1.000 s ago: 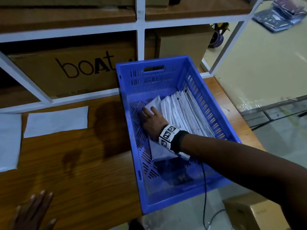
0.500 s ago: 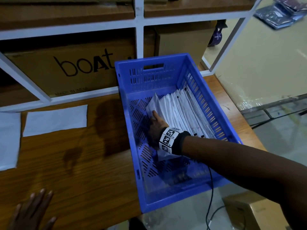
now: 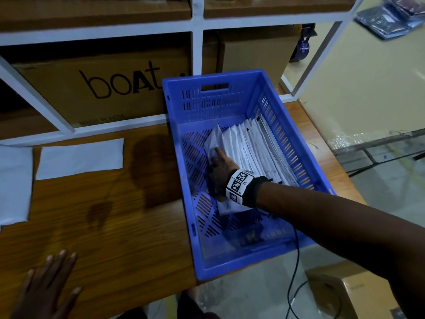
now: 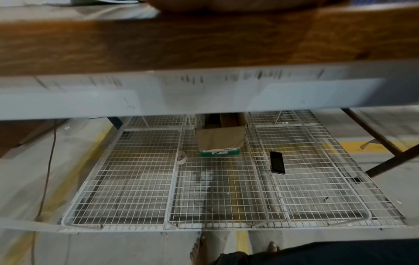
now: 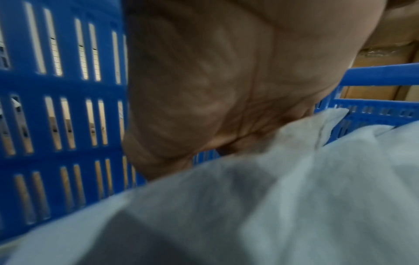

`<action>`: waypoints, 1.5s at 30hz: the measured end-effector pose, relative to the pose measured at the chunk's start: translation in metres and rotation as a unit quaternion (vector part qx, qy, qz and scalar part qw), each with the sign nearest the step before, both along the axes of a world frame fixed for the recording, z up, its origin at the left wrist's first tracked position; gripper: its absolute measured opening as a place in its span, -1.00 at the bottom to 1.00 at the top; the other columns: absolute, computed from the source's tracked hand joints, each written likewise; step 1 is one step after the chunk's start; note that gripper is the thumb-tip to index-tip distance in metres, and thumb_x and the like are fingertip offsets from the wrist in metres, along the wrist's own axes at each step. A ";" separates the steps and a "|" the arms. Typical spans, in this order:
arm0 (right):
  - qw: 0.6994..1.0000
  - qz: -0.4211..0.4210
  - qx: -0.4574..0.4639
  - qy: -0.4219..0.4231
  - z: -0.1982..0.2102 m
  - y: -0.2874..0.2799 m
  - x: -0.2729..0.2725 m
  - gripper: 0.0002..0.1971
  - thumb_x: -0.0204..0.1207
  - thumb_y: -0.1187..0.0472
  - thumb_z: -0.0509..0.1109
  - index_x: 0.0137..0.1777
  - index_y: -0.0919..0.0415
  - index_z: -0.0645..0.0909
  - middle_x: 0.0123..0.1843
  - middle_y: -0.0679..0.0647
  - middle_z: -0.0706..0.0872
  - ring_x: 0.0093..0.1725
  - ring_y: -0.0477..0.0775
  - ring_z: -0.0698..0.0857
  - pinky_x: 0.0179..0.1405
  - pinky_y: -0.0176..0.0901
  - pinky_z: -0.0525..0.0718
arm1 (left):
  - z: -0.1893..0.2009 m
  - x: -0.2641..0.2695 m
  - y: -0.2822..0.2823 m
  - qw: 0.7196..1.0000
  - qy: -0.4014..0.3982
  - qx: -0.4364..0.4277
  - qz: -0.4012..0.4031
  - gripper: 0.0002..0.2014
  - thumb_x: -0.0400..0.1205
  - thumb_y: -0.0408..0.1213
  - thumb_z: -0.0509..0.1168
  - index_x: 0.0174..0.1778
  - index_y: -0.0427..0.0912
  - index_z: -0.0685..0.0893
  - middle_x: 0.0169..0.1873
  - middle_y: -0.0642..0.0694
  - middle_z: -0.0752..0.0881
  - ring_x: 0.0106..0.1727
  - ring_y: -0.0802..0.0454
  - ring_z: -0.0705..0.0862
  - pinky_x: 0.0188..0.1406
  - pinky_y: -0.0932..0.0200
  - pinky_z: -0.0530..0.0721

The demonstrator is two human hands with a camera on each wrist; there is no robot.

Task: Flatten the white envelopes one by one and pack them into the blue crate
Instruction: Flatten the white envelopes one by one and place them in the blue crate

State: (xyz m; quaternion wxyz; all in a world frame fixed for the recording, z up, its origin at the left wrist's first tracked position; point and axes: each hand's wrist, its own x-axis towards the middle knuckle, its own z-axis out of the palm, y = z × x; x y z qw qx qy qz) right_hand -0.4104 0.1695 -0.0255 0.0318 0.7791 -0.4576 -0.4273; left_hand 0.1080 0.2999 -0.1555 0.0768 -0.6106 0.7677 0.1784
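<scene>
Cardboard box [image 3: 96, 88] on the shelf: brand "boAt"; beneath it, upside down, "MADE IN INDIA".
</scene>
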 end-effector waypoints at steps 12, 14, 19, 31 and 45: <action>0.999 -0.006 -0.011 -0.039 -0.001 -0.001 -0.010 -0.02 0.48 -0.55 0.09 0.77 0.04 0.12 0.80 0.15 0.06 0.77 0.25 -0.07 0.61 0.54 -0.29 | 0.005 0.001 0.004 1.000 0.031 0.002 -0.002 -0.16 0.60 0.50 -0.06 0.76 0.13 0.30 0.78 0.07 0.19 0.77 -0.24 0.19 0.65 0.04 -0.27; 0.999 -0.005 -0.017 -0.050 -0.002 -0.001 -0.009 -0.02 0.48 -0.56 0.10 0.77 0.04 0.14 0.79 0.14 0.09 0.77 0.24 -0.04 0.61 0.53 -0.28 | 0.007 0.001 0.005 0.999 0.040 0.005 -0.006 -0.16 0.61 0.50 -0.06 0.77 0.13 0.28 0.78 0.07 0.18 0.78 -0.22 0.16 0.64 0.08 -0.31; 0.998 -0.009 -0.019 -0.055 -0.003 -0.001 -0.010 -0.01 0.47 -0.56 0.11 0.77 0.04 0.14 0.79 0.13 0.09 0.77 0.25 -0.05 0.62 0.53 -0.30 | 0.009 0.000 0.005 0.999 0.048 0.009 -0.009 -0.16 0.61 0.49 -0.05 0.76 0.12 0.29 0.78 0.03 0.20 0.77 -0.23 0.16 0.64 0.08 -0.35; 0.976 -0.105 -0.087 -0.168 0.060 -0.006 -0.019 -0.07 0.52 -0.43 0.23 0.77 0.04 0.11 0.80 0.08 0.04 0.78 0.18 -0.05 0.64 0.52 -0.21 | 0.011 0.001 0.007 0.999 0.017 -0.037 -0.011 -0.20 0.64 0.47 -0.13 0.81 0.24 0.03 0.80 0.10 0.09 0.79 -0.10 0.09 0.67 -0.36 0.10; 0.853 -0.242 -0.270 -0.377 0.163 0.066 0.087 -0.18 0.60 -0.38 0.20 0.77 -0.14 0.01 0.82 0.00 -0.08 0.78 0.12 -0.18 0.66 0.44 -0.25 | 0.014 -0.006 0.013 0.997 0.022 -0.061 -0.037 -0.23 0.68 0.47 -0.19 0.81 0.26 -0.06 0.81 0.08 -0.02 0.82 -0.04 -0.05 0.75 -0.31 -0.06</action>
